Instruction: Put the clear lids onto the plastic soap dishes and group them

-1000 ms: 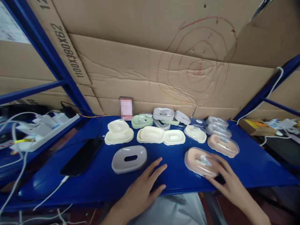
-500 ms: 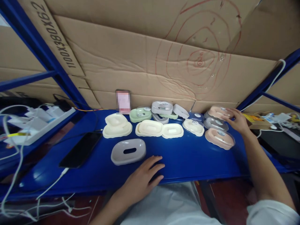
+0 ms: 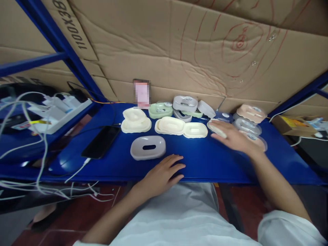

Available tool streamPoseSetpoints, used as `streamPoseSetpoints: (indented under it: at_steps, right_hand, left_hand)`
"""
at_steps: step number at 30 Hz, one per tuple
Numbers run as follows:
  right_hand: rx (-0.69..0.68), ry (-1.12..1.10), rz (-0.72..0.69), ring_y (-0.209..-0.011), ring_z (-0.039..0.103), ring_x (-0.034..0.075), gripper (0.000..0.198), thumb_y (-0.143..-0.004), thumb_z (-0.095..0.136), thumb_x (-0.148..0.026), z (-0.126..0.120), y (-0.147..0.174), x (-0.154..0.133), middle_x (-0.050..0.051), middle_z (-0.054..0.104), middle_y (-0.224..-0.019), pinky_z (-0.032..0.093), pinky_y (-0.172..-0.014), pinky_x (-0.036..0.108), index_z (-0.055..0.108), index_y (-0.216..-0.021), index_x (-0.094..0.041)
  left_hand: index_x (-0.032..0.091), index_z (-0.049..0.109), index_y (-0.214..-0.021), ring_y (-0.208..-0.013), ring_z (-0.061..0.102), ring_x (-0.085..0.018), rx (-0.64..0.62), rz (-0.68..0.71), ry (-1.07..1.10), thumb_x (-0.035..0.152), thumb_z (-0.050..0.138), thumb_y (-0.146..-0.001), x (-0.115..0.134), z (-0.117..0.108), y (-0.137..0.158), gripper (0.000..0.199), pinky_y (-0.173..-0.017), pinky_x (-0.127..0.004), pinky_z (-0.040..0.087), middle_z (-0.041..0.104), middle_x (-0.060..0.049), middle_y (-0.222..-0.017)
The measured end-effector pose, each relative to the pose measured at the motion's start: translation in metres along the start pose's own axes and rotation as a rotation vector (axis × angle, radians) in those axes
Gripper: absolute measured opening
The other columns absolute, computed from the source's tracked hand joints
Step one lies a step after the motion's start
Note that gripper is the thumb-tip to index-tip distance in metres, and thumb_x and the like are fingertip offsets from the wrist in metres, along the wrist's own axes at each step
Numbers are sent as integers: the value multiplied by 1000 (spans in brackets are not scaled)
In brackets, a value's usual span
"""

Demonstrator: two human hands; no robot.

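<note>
Your right hand (image 3: 234, 138) lies open, fingers spread over the cream dish (image 3: 217, 127) at centre right. Your left hand (image 3: 161, 174) rests open, empty, at lower centre. The dish looks light, stiff and slick; grip its rim.

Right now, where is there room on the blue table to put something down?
Bare blue table lies between the left hand and right hand, and between the black phone and grey dish. The back row of dishes is crowded.
</note>
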State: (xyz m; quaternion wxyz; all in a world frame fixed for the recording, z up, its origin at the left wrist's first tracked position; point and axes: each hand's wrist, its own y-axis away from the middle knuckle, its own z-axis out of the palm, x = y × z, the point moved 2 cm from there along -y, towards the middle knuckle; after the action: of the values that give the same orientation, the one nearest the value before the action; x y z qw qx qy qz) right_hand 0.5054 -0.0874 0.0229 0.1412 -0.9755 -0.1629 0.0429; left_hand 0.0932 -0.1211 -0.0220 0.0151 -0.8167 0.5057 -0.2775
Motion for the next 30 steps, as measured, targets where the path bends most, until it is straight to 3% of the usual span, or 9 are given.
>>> streamPoseSetpoints:
  at_steps: [4, 7, 10, 13, 16, 19, 22, 26, 30]
  right_hand:
    - [-93, -67, -168, -149, 56, 36, 63, -107, 58, -54, 37, -26, -93, 13, 61, -160, 39, -127, 66, 50, -164, -28]
    - [-127, -207, -283, -135, 68, 30, 49, -111, 53, -47, 31, -29, -122, 12, 73, -144, 50, -119, 57, 59, -157, -28]
    - [-41, -307, -340, -131, 70, 28, 44, -112, 51, -47, 8, -24, -116, 10, 75, -140, 55, -115, 51, 63, -151, -31]
    - [79, -142, -134, -137, 66, 33, 47, -112, 46, -46, -3, -19, -82, 11, 71, -147, 51, -118, 56, 62, -152, -29]
    - [27, 91, 126, -147, 56, 41, 57, -111, 44, -44, 10, -12, -44, 20, 60, -158, 43, -121, 66, 52, -161, -19]
    - [-44, 189, 185, -156, 45, 44, 67, -108, 50, -45, 32, -8, -32, 23, 47, -169, 34, -125, 72, 41, -168, -17]
    - [-33, 107, 43, -162, 36, 39, 61, -108, 52, -38, 43, -10, -54, 14, 40, -175, 26, -129, 72, 43, -168, -29]
    - [-144, -180, -309, -159, 45, 27, 54, -108, 42, -20, 44, -12, -107, 5, 53, -168, 32, -129, 64, 58, -156, -38]
    - [-100, -310, -422, -153, 52, 24, 50, -109, 38, -22, 32, -29, -121, 6, 60, -161, 42, -126, 54, 64, -150, -34]
  left_hand:
    - [26, 66, -142, -151, 56, -31, 6, -15, -22, 33, 65, -107, 0, 2, 1, 36, -122, -51, 55, 55, -11, -163]
    - [27, 56, -155, -160, 44, -32, 36, -26, -46, 31, 64, -108, 0, 5, 1, 48, -126, -53, 51, 42, -12, -174]
    - [26, 46, -164, -167, 32, -34, 43, -9, -86, 31, 62, -109, 1, 6, 0, 58, -130, -55, 44, 32, -13, -179]
    - [26, 38, -169, -169, 26, -33, 21, 4, -114, 31, 58, -110, 2, 5, -2, 62, -134, -56, 38, 30, -12, -180]
    - [26, 36, -170, -169, 24, -33, -8, -1, -125, 32, 57, -110, 1, 4, -4, 64, -135, -57, 34, 30, -11, -180]
    - [26, 35, -170, -169, 23, -33, -19, -18, -130, 33, 57, -110, 1, 4, -4, 64, -135, -57, 35, 28, -11, -181]
    - [28, 34, -171, -170, 23, -34, -10, -34, -122, 33, 58, -110, 1, 4, -4, 65, -134, -56, 37, 25, -12, -182]
    - [27, 33, -171, -170, 19, -36, 15, -44, -126, 33, 59, -110, 1, 5, -3, 66, -133, -56, 38, 19, -15, -183]
    - [24, 42, -165, -166, 31, -36, 31, 0, -136, 36, 59, -110, 1, 5, -4, 59, -133, -59, 34, 41, -15, -173]
